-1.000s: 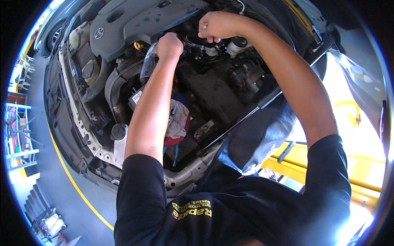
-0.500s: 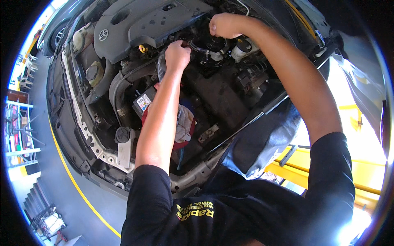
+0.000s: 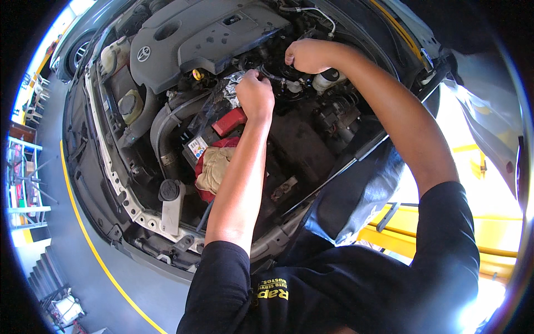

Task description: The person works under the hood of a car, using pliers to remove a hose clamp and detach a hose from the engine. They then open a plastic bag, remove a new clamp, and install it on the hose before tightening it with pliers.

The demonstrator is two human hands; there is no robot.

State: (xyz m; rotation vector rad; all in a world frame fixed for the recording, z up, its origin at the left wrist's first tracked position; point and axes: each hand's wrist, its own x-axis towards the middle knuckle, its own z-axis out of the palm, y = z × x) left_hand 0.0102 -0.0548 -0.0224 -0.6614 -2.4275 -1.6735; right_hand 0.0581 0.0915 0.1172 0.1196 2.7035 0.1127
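Both my arms reach into a car's open engine bay. My left hand (image 3: 256, 93) is closed, with its fingertips at a dark hose (image 3: 273, 75) beside the engine cover (image 3: 200, 39); what they grip is hidden. Crumpled silver foil (image 3: 232, 89) lies just left of that hand. Farther right, my right hand (image 3: 309, 56) is curled in a pinch over dark engine parts, its fingertips turned left. Whatever it may hold cannot be made out. Below its wrist stands a whitish fluid reservoir (image 3: 321, 83) with a black cap.
Beneath my left forearm are a red plastic cover (image 3: 229, 121) and a bundled beige and red cloth (image 3: 214, 170) on the battery. A ribbed air hose (image 3: 161, 131) curves at the left. A filler neck (image 3: 171, 206) rises near the front edge. A dark fender cover (image 3: 356, 192) hangs at the right.
My left hand has shifted right, leaving the foil, red cover and more of the cloth in sight. My right hand stays over nearly the same engine parts. The whole view has moved slightly.
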